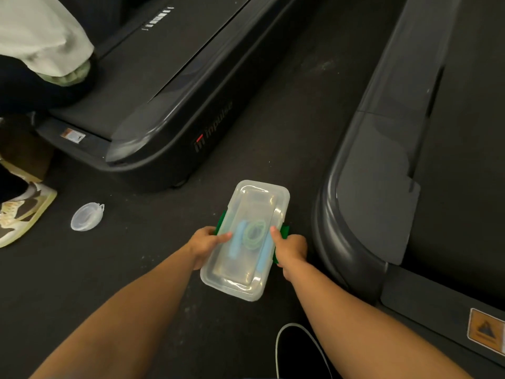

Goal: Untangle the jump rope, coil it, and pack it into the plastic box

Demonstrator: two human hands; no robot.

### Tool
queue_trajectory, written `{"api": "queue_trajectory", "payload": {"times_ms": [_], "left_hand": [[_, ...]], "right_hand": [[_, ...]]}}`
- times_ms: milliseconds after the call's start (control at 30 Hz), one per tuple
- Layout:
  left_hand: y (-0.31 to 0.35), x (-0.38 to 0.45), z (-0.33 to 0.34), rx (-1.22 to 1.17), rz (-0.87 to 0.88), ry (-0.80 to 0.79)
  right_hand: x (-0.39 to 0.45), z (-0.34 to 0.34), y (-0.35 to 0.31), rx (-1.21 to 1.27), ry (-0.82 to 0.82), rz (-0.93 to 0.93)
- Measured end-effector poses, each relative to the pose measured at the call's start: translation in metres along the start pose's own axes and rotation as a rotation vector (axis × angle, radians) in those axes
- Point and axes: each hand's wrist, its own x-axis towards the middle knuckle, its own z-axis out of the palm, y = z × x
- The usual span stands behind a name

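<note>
A clear plastic box (254, 198) with its lid on sits between my hands above the dark floor. Through the lid I see the jump rope (254, 232) coiled in pale green loops, with its light blue handles beside the coil. My left hand (205, 243) grips the box's left side at a green latch, thumb lying on the lid. My right hand (289, 247) grips the right side over the other green latch (284, 231), thumb on the lid's edge.
A black treadmill (169, 110) stands at the left back and another (410, 160) close on the right. A small round clear container (87, 216) lies on the floor at left. Another person's shoe (19, 212) is at the far left edge.
</note>
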Motion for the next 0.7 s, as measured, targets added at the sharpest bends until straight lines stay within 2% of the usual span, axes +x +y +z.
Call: {"api": "queue_trajectory", "payload": {"times_ms": [133, 333, 500, 600, 700], "left_hand": [[0.004, 0.002, 0.008, 0.151, 0.133, 0.177], [-0.003, -0.012, 0.029, 0.392, 0.250, 0.358], [-0.005, -0.011, 0.037, 0.466, 0.252, 0.394], [0.003, -0.013, 0.038, 0.618, 0.202, 0.363], [0.034, -0.026, 0.048, 0.774, 0.324, 0.347]], "right_hand": [[-0.007, 0.003, -0.009, -0.203, 0.044, -0.143], [-0.027, 0.011, -0.013, -0.529, 0.028, -0.217], [-0.034, 0.018, -0.011, -0.600, 0.035, -0.228], [-0.041, 0.015, -0.016, -0.575, -0.025, -0.168], [-0.053, 0.007, -0.031, -0.625, -0.109, -0.159]]}}
